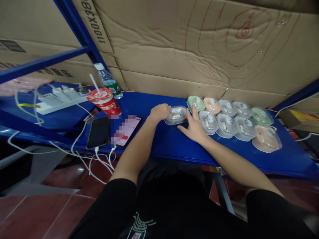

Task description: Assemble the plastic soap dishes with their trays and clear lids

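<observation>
A grey container in clear plastic packaging point(176, 117), with a round label and a pale tab on top, lies on the blue table. My left hand point(160, 112) has its fingers curled against that pack's left end and grips it. On the other side of the pack is my right hand point(194, 126), open, thumb and fingers apart. Its fingertips come close to a green pack point(194, 100) and a grey pack point(209, 124). Several similar packs stand to the right in two rows, including a peach pack point(211, 105) behind and a pink pack point(266, 139) at the right end.
Two phones, a dark one point(98, 132) and a lit one point(128, 131), lie at the left with white charging cables. Behind them stand a red cup point(108, 105) with a straw and a water bottle point(109, 83). A cardboard wall point(159, 63) closes the back; blue posts flank the table.
</observation>
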Demonstrator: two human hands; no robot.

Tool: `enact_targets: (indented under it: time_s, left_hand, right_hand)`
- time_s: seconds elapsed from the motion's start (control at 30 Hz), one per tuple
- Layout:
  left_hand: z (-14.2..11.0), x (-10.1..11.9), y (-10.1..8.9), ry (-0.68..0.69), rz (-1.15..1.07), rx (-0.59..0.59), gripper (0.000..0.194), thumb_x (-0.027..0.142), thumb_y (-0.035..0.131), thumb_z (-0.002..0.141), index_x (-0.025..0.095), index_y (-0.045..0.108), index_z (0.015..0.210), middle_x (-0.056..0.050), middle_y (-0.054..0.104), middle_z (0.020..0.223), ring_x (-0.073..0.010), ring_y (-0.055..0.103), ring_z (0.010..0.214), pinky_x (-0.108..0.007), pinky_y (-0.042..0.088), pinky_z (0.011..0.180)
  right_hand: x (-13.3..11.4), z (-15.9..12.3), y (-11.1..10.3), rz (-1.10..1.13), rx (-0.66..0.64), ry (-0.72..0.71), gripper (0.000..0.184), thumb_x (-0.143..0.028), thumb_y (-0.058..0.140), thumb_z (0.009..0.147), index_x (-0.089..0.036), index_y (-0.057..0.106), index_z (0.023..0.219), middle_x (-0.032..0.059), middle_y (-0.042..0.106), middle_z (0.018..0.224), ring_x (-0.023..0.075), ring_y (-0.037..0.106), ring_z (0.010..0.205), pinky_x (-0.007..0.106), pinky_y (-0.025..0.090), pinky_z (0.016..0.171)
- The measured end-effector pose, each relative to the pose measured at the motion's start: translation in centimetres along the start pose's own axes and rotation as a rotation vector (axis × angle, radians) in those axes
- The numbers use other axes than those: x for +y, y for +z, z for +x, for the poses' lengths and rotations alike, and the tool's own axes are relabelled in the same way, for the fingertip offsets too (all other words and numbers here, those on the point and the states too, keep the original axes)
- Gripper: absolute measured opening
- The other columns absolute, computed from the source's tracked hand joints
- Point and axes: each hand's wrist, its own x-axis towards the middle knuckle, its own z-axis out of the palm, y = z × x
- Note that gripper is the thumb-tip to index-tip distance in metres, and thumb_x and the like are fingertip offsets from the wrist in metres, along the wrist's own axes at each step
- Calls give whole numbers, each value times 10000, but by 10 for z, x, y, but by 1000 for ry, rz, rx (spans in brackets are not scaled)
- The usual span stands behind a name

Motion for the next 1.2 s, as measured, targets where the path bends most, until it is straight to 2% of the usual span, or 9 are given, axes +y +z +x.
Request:
enact_targets:
  time_s: [0.1,0.2,0.27,0.43,0.6,0.73,0.87,1.0,1.2]
  left_hand:
    - [-1,4,-1,-77,-54,47,454,371,330,1103,166,674,1317,-201,775,1293,-343,731,1248,-452,561,1029]
    - [-2,13,1,-30,-295,-124,483,481,328,1121,181,691,1227,-154,828,1032,-292,811,941,-394,622,824]
    - [-2,18,3,15,-470,-218,564,595,301,1120,189,683,1203,-135,826,1034,-248,802,770,-352,613,688]
    - [-3,23,8,-4,-463,-161,577,636,355,1105,195,565,1414,-103,821,1065,-199,768,656,-329,594,663]
    - [-10,27,14,78,-184,-66,522,533,413,1102,180,599,1439,-63,821,937,-227,793,843,-352,563,924]
    - [-13,30,15,126,-99,-73,507,501,357,1114,197,644,1401,-83,824,1017,-264,769,1083,-369,530,999]
    - [-12,29,16,139,-32,-68,514,497,352,1107,199,644,1408,-116,812,1166,-306,706,1263,-411,517,1055]
    - [-11,27,20,162,2,-62,505,474,339,1111,204,639,1413,-146,746,1380,-321,690,1302,-442,512,1084]
    - [-10,26,24,187,8,-48,482,401,338,1118,193,606,1460,-157,715,1439,-333,670,1349,-454,499,1115]
  right_hand:
    - [-17,-10,-4,-116,42,-178,999,-493,670,963,-256,138,1775,74,56,1855,359,-125,1698,698,113,1359]
    - [-27,-15,-8,-134,12,-277,889,-483,624,990,-303,221,1762,37,128,1849,353,-88,1705,718,132,1349]
    - [-28,-15,-10,-148,-21,-304,826,-477,625,990,-315,311,1737,30,188,1838,354,-27,1711,717,133,1350]
    - [-17,-9,-13,-215,-68,-314,713,-455,641,990,-248,484,1653,85,326,1794,341,192,1694,640,166,1370]
    - [-5,-5,-18,-315,-115,-301,673,-442,698,958,-228,575,1584,128,481,1702,405,385,1603,675,140,1360]
    - [0,-5,-24,-369,-95,-189,787,-453,747,919,-200,519,1628,169,447,1719,470,339,1611,713,120,1342]
    - [4,-5,-27,-367,-103,-128,837,-508,750,910,-226,488,1653,150,383,1761,494,279,1632,720,189,1324]
    - [10,-4,-30,-318,-135,-130,817,-518,742,919,-247,501,1651,121,380,1767,479,270,1643,699,231,1326]
    - [16,1,-39,-189,-149,-142,747,-516,718,937,-241,563,1614,99,426,1746,444,279,1651,665,293,1320]
